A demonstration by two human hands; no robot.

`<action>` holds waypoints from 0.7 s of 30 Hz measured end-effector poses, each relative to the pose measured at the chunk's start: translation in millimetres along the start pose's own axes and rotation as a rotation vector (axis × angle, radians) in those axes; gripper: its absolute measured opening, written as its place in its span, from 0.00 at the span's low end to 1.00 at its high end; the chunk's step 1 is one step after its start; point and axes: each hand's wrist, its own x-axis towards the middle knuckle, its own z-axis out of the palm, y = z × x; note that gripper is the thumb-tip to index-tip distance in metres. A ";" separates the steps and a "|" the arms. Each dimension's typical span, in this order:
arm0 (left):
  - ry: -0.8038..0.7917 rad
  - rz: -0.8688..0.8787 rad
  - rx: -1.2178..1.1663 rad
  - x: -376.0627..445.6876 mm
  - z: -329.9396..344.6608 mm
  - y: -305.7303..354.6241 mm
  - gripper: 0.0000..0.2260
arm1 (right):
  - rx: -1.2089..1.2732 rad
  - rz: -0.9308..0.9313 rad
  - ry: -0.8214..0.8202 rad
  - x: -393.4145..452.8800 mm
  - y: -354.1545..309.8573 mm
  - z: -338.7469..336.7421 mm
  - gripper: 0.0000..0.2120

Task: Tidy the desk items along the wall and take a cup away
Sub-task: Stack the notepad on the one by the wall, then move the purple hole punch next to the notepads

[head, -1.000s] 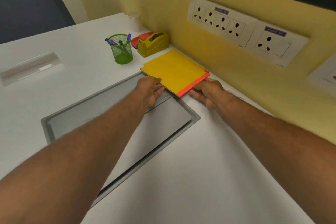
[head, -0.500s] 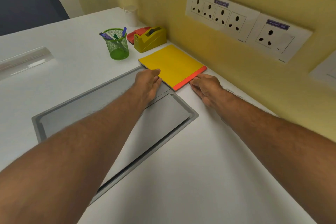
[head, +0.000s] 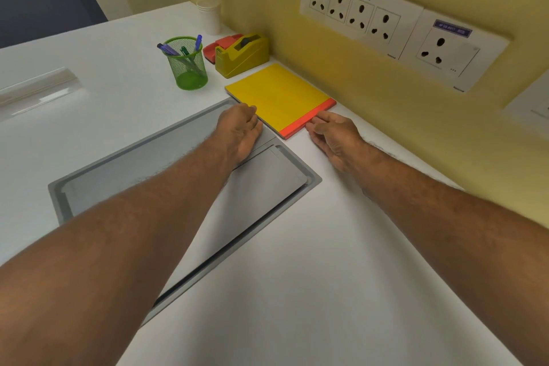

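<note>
A yellow notebook (head: 279, 96) with an orange-red spine lies flat on the white desk against the yellow wall. My left hand (head: 239, 129) rests at its near-left edge, fingertips touching it. My right hand (head: 334, 135) touches the orange spine end with its fingertips. Farther along the wall stand a yellow tape dispenser (head: 242, 55), a red stapler (head: 218, 46) behind it, a green mesh pen holder (head: 187, 64) with pens, and a stack of white paper cups (head: 209, 15) at the far end.
A grey recessed cable hatch (head: 267, 184) is set into the desk under my left forearm. White socket panels (head: 386, 24) are mounted on the wall above the notebook. A clear acrylic stand (head: 35, 89) lies at the far left.
The notebook, first lifted and askew, has come down flat and squared against the wall. Both hands stayed at its near edges, fingers flattening beside it.
</note>
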 end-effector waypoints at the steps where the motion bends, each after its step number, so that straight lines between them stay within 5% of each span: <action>1: 0.001 0.002 0.008 -3.6 -0.7 -0.3 0.26 | -0.010 -0.007 0.003 -2.4 -0.2 -0.7 0.27; 4: 0.007 0.022 0.133 -22.5 -2.2 -2.2 0.23 | -0.133 -0.060 0.031 -16.0 0.3 -2.8 0.25; 12: -0.020 0.373 1.046 -97.9 -24.2 -2.7 0.23 | -0.738 -0.393 0.119 -87.9 9.3 -12.0 0.20; 21: -0.090 0.488 1.444 -212.4 -64.6 -7.6 0.26 | -1.065 -0.470 0.113 -208.4 29.9 -24.2 0.23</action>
